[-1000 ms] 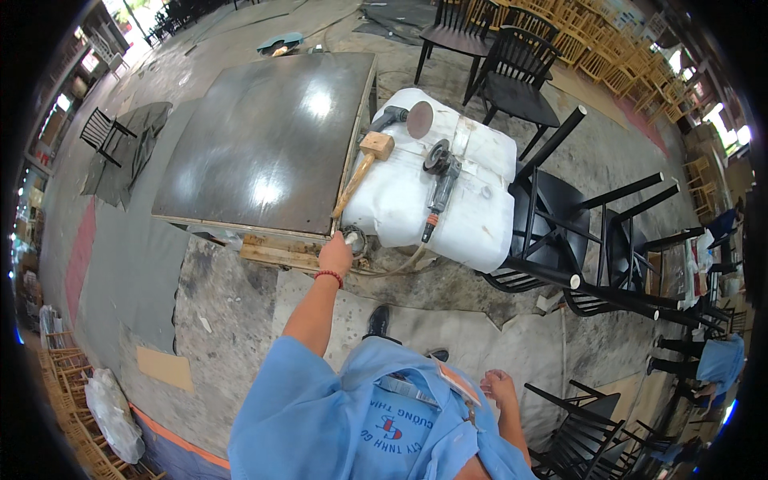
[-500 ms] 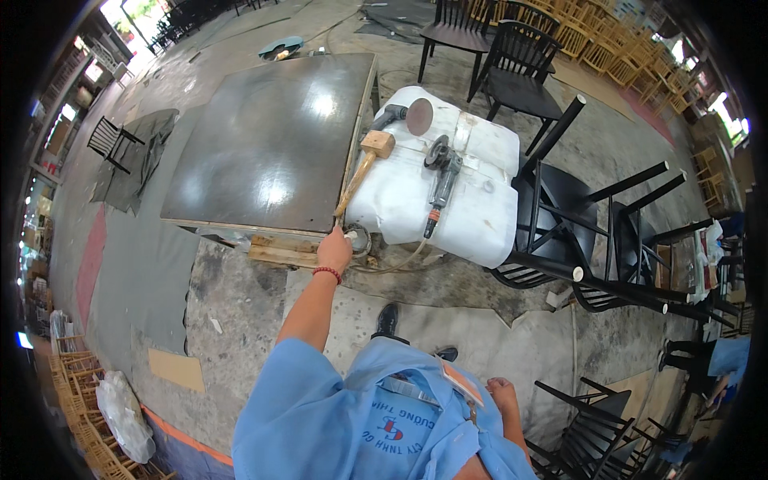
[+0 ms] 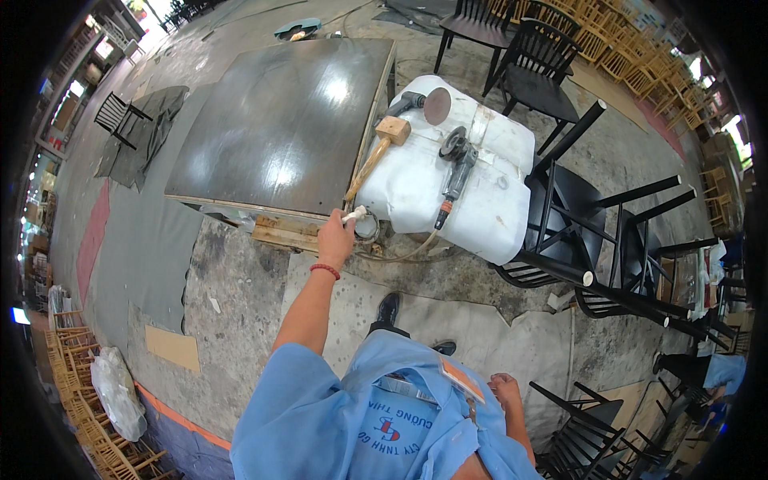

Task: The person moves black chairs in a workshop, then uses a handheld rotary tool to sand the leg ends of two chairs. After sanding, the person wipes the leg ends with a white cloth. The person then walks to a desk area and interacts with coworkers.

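Note:
My left hand [image 3: 336,238], a red bead bracelet at its wrist, pinches a small white crumpled piece [image 3: 355,214], which looks like a rag, at the near right corner of a dark-topped table [image 3: 272,120]. Just beyond it a wooden mallet [image 3: 380,156] leans along the table's right edge, its head on a white wrapped block [image 3: 488,200]. On that block lie an angle grinder [image 3: 458,172] with a hose and a sander with a round brown disc [image 3: 437,106]. My right hand [image 3: 504,388] hangs low by my side, fingers curled; what it holds, if anything, is hidden.
Upturned black chairs [image 3: 572,216] lean against the block's right side. More black chairs [image 3: 540,72] stand behind it and at lower right [image 3: 588,416]. A hose [image 3: 408,252] runs over the floor near my feet. Wooden boards [image 3: 284,232] sit under the table's near edge.
My left hand has come away from the mallet handle's lower end, rising slightly, and now holds the white piece. The view has shifted a little. My right hand still hangs low.

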{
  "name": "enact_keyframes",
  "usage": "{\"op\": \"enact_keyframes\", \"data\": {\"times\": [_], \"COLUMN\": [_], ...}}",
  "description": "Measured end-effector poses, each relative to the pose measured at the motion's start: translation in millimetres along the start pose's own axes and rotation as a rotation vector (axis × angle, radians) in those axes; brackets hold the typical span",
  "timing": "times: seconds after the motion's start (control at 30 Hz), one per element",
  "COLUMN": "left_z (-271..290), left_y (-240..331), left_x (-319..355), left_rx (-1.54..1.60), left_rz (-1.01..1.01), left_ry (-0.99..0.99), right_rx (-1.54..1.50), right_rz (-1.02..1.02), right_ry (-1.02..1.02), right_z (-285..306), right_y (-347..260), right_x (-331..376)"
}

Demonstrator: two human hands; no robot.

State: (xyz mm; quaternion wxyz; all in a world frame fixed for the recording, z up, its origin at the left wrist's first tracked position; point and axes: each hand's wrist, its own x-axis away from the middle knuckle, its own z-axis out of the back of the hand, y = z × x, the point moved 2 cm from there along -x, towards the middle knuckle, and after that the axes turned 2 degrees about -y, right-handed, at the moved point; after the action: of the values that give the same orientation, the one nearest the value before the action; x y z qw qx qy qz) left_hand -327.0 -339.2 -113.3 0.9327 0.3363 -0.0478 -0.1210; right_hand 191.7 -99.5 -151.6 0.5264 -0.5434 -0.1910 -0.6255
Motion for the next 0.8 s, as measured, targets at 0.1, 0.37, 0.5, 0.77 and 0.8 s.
{"op": "enact_keyframes", "data": {"times": [0.1, 0.37, 0.5, 0.77, 0.8], "left_z": [9.6, -22.5, -55.4, -51.3, -48.9], "left_y": [8.2, -3.7, -29.0, -31.2, -28.0], "left_x": [-0.1, 12.9, 28.0, 35.7, 35.4], "left_rx": [0.033, 0.073, 0.123, 0.305, 0.281], "left_rz": [-0.009, 0.098, 0.242, 0.309, 0.249], "left_ry": [0.02, 0.063, 0.084, 0.155, 0.194], "right_rx": [-0.004, -0.045, -0.041, -0.06, -0.057], "right_rz": [-0.005, -0.017, -0.023, -0.022, -0.02], "right_ry": [0.001, 0.006, -0.005, 0.012, 0.009], "right_z": [3.0, 10.8, 14.7, 25.5, 26.4], "right_y": [1.0, 9.6, 14.2, 16.9, 17.5], "right_x": [-0.8, -3.4, -3.1, -7.0, -8.0]}}
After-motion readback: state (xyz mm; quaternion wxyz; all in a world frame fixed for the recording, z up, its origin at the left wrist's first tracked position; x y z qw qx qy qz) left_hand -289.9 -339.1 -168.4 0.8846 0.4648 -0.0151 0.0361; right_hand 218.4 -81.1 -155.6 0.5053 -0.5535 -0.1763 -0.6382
